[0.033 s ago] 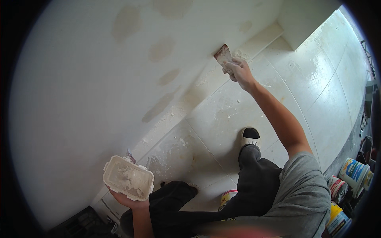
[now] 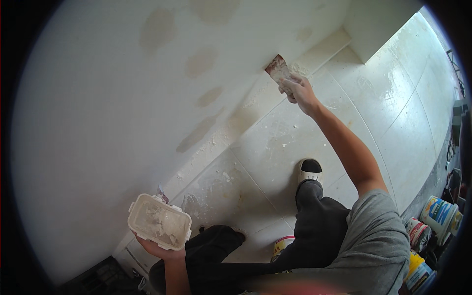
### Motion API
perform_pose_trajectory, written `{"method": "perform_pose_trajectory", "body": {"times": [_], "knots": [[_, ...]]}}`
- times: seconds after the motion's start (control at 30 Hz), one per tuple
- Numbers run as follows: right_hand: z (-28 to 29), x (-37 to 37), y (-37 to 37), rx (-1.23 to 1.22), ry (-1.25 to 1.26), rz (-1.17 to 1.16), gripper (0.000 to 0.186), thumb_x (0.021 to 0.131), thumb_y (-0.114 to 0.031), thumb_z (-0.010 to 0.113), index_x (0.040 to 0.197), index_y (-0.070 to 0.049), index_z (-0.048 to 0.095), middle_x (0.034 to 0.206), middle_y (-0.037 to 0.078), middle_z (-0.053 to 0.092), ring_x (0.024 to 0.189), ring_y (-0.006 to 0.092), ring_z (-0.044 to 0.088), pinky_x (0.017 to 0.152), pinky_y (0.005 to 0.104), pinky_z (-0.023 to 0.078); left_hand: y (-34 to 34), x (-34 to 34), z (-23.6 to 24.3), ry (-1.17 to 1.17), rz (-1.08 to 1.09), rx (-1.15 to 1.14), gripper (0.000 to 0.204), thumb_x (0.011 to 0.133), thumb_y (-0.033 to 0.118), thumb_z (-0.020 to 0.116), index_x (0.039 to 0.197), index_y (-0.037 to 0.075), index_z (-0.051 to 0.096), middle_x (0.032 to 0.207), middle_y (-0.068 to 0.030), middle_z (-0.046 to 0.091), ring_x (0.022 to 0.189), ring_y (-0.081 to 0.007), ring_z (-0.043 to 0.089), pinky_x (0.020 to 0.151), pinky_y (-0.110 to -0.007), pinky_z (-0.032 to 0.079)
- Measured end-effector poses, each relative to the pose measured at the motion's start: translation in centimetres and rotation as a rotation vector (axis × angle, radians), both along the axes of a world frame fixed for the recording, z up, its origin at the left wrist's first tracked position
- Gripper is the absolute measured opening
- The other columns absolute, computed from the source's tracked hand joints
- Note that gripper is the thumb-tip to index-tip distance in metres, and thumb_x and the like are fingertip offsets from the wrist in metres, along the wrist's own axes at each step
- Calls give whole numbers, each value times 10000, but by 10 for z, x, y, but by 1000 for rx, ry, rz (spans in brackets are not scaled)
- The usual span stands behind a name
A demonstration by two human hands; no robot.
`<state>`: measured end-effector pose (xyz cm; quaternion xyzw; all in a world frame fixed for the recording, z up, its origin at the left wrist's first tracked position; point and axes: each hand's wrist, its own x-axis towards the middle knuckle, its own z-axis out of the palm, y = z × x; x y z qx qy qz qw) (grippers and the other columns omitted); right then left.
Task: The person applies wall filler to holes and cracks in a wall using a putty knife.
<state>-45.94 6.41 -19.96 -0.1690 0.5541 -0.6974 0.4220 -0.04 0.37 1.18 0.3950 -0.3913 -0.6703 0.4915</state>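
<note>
My right hand [image 2: 300, 93], powdered with white, is wrapped round a putty knife [image 2: 278, 68]. Its wide blade, smeared reddish-brown and white, lies against the lower part of the white wall [image 2: 98, 123], just above the skirting. On my left palm rests a shallow rectangular plastic tub [image 2: 139, 202], off-white, with tabs along its rim. Some whitish filler paste [image 2: 164, 221] clings to the inside of the tub. The fingers of my left hand [image 2: 160, 250] curl under and behind it, partly hidden.
Several darker damp-looking patches [image 2: 200, 61] mark the wall. Crumbs and smears of filler lie along the skirting ledge [image 2: 214, 141] and on the tiled floor [image 2: 275, 142]. My shoe [image 2: 310, 169] stands on the tiles. Paint buckets [image 2: 439, 214] crowd the lower right; another bucket [image 2: 282, 243] is beside my leg.
My right hand has shifted very slightly down and to the right. The left hand and the tub look the same.
</note>
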Motion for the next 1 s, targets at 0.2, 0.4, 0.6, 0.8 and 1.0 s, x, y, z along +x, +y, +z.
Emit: {"method": "perform_pose_trajectory", "body": {"times": [0.2, 0.4, 0.6, 0.8, 1.0], "knots": [[-14, -20, -3, 125, 570, -281, 224, 949, -202, 603, 973, 14, 655, 666, 51, 590, 582, 136, 531, 555, 330, 410, -1, -4, -3, -25, -40, -26, 571, 1026, 486, 309, 1458, 129, 415, 1399, -96, 523, 1270, -305, 541, 1038, -489, 482], [-4, 10, -18, 329, 815, -260, 228, 945, -215, 604, 981, 7, 647, 668, 235, 582, 602, 377, 572, 591, 443, 440, -2, -3, -2, -90, 12, -18, 577, 1023, 500, 305, 1454, 133, 419, 1387, -104, 528, 1247, -301, 554, 1015, -474, 495], [-6, 6, -19, 388, 953, -310, 375, 1015, -323, 517, 899, 23, 603, 655, 186, 569, 561, 274, 561, 582, 428, 441, -1, -5, -2, -52, 8, 13, 581, 1022, 506, 308, 1455, 136, 417, 1396, -98, 521, 1249, -302, 553, 1020, -476, 494], [-23, 6, -10, 314, 513, -333, 466, 1065, -437, 347, 1009, -37, 579, 703, 59, 582, 562, 152, 555, 529, 347, 449, -4, 3, -3, -19, 5, 27, 579, 1018, 499, 340, 1461, 133, 413, 1399, -109, 521, 1263, -313, 544, 1031, -490, 488], [-32, 3, -7, 168, 210, -376, 398, 1051, -453, 368, 1101, -80, 497, 765, -33, 391, 586, 73, 366, 483, 239, 343, -3, 3, -5, -33, 4, 31, 589, 1014, 504, 349, 1457, 121, 417, 1396, -120, 526, 1257, -320, 548, 1026, -495, 490]]}}
